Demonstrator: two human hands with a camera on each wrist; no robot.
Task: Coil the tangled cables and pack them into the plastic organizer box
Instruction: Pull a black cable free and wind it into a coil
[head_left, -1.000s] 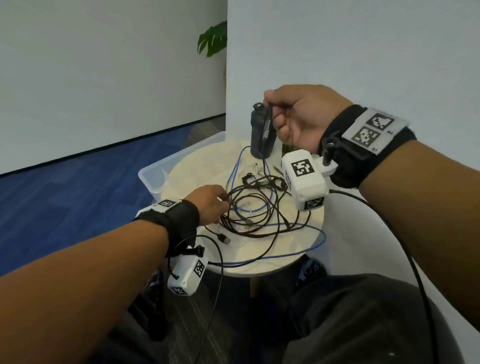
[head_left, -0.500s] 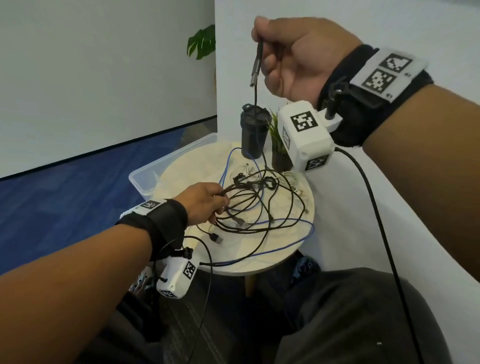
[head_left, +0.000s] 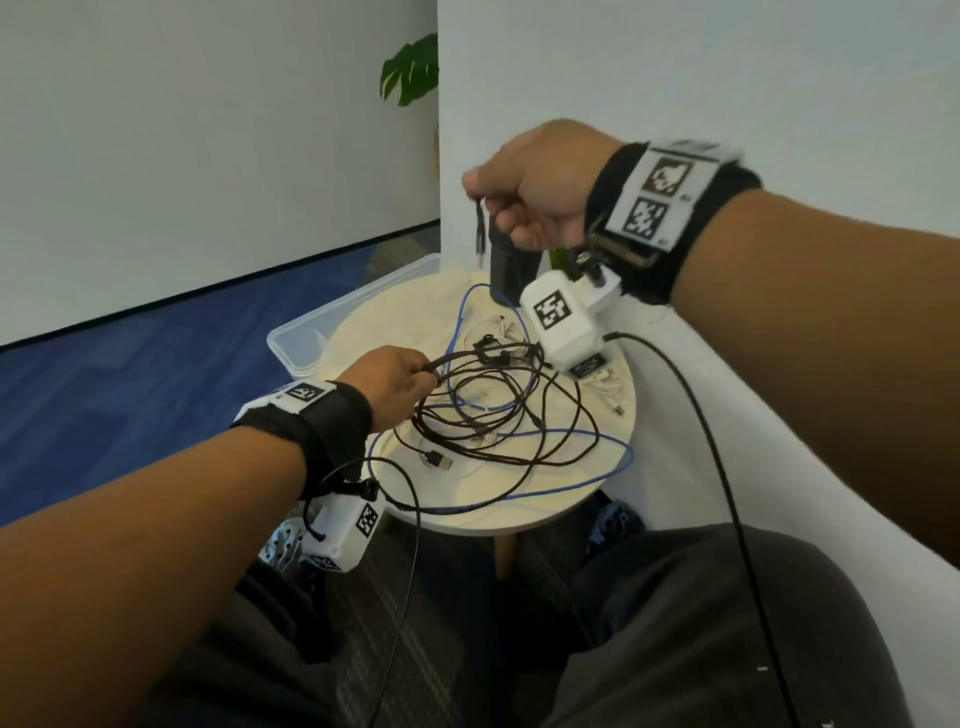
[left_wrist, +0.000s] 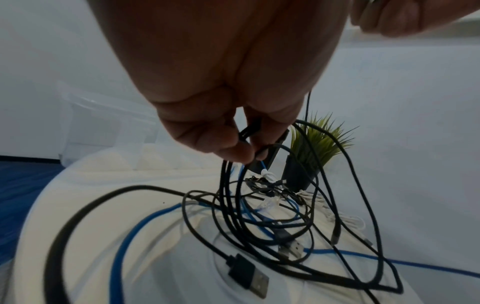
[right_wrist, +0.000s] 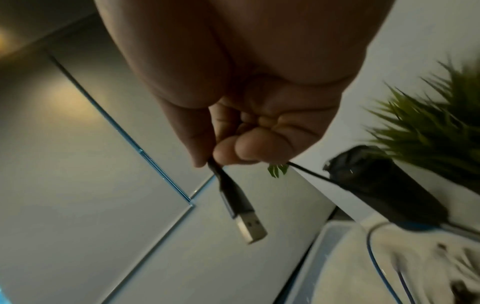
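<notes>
Right hand (head_left: 535, 187) has dropped back down from its high pull, fingers still pinching the black USB cable end (right_wrist: 240, 211). Left hand (head_left: 387, 382) pinches black strands of the tangled cable pile (head_left: 498, 421) mid-table. So still untangling, I'd guess. Clear plastic organizer box (head_left: 298, 343) behind the table's far-left edge looks empty.

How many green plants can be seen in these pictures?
2. A spiky grass plant stands in a dark pot on the round table. A broad-leaved plant shows past the wall corner, partly hidden by it.
</notes>
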